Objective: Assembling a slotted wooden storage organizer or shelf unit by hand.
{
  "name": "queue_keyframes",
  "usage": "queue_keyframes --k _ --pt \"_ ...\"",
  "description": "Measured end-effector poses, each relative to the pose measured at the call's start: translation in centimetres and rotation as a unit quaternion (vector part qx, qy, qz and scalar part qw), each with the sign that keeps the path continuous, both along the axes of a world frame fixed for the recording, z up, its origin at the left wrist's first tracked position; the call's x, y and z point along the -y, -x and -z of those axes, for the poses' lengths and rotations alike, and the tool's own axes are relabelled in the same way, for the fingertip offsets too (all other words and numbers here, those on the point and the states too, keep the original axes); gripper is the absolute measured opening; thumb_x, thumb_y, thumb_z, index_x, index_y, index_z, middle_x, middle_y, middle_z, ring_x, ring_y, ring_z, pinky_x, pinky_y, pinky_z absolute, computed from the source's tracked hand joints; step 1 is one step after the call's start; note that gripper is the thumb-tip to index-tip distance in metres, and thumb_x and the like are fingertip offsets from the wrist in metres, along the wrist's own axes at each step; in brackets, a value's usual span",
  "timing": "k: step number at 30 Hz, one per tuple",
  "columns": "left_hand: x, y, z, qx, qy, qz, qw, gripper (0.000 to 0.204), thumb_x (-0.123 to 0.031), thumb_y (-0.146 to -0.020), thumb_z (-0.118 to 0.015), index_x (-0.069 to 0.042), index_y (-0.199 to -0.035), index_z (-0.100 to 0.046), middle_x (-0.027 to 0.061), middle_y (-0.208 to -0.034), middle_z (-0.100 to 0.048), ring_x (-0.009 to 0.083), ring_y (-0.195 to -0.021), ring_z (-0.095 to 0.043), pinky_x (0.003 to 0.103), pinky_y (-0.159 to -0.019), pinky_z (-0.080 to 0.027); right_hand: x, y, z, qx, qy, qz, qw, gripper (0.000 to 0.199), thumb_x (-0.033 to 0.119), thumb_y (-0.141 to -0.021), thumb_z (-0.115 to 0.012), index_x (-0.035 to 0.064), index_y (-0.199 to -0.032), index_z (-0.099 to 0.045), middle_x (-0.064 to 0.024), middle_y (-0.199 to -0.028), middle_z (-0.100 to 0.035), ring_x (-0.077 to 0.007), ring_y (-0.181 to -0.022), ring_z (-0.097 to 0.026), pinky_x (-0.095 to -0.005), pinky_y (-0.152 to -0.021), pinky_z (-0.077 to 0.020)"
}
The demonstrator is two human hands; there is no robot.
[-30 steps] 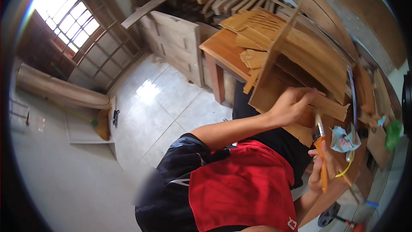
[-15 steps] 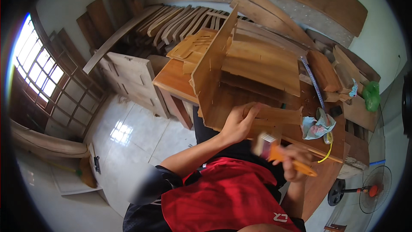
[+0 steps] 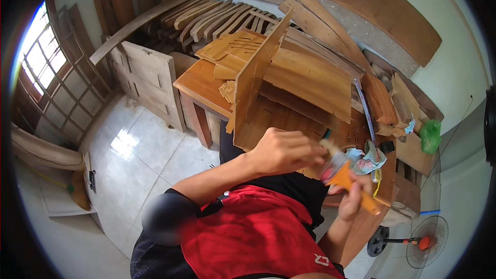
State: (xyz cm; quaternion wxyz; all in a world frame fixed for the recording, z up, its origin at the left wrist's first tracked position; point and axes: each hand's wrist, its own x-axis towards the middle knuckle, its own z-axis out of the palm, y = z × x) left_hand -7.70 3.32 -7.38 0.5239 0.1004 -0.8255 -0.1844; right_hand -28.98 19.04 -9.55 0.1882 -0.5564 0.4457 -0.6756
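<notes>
A paintbrush (image 3: 338, 175) with a wide orange handle is gripped in my right hand (image 3: 352, 200), its bristles pointing up and left. My left hand (image 3: 283, 150) is closed, fingers curled and partly blurred, close to the bristles; what it holds, if anything, I cannot make out. Just beyond my left hand stands a wooden assembly of slotted panels on the table. Its tall panel (image 3: 258, 77) stands upright on the left, and a wide panel (image 3: 309, 80) joins it on the right.
Thin wooden pieces (image 3: 235, 49) lie stacked on the table (image 3: 194, 80) behind the upright panel. To the right are a crumpled light-blue cloth or wrapper (image 3: 373, 159), a blue measuring tape (image 3: 364, 108), wood blocks (image 3: 380, 98) and a green plastic bag (image 3: 430, 137). A fan (image 3: 426, 243) stands lower right.
My left hand has turned and come nearer the brush bristles. A thin wooden piece that showed beside it is now out of sight. My right hand keeps the brush. The view has shifted.
</notes>
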Motion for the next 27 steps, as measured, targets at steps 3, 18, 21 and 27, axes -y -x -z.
queue_keyframes --k 3,18,21,27 --pt "0.7 -0.7 -1.0 -0.024 0.214 -0.018 0.976 0.030 -0.025 -0.084 -0.085 -0.011 -0.109 -0.078 -0.0003 -0.092 -0.075 0.0130 -0.071 -0.068 0.026 -0.058 -0.054 -0.5 0.8 -0.8 0.047 -0.015 0.087 0.995 0.032 0.025 -0.107 -0.045 -0.0036 -0.112 -0.058 -0.0174 -0.094 -0.065 -0.0211 -0.059 -0.061 -0.0307 -0.052 -0.0490" --pt "1.8 1.9 1.4 -0.261 -0.738 0.156 0.602 0.036 -0.037 -0.106 -0.060 -0.004 -0.117 -0.070 0.0092 -0.100 -0.075 0.0191 -0.089 -0.072 0.033 -0.079 -0.058 -0.9 -1.1 -4.0 -0.124 0.002 0.087 0.988 0.033 0.026 -0.104 -0.054 -0.0047 -0.114 -0.058 -0.0199 -0.092 -0.068 -0.0224 -0.063 -0.067 -0.0318 -0.058 -0.0552" --pt "1.0 2.0 1.2 -0.235 -0.779 0.196 0.547 0.045 -0.049 -0.103 -0.060 -0.007 -0.118 -0.065 0.0050 -0.090 -0.073 0.0163 -0.082 -0.073 0.032 -0.072 -0.059 1.7 0.4 -4.2 -0.009 0.048 0.190 0.981 0.025 0.013 -0.101 -0.059 -0.0028 -0.119 -0.063 -0.0120 -0.079 -0.070 -0.0137 -0.067 -0.066 -0.0285 -0.062 -0.0482" --pt "2.6 2.6 7.9 -0.137 -0.758 0.538 0.343 0.041 -0.048 -0.106 -0.053 -0.008 -0.109 -0.063 0.0001 -0.072 -0.057 0.0110 -0.049 -0.052 0.023 -0.042 -0.041 1.9 0.1 -4.0 -0.177 0.027 -0.052 0.982 0.025 0.007 -0.100 -0.060 -0.0031 -0.122 -0.060 -0.0116 -0.083 -0.071 -0.0150 -0.073 -0.068 -0.0263 -0.064 -0.0500"
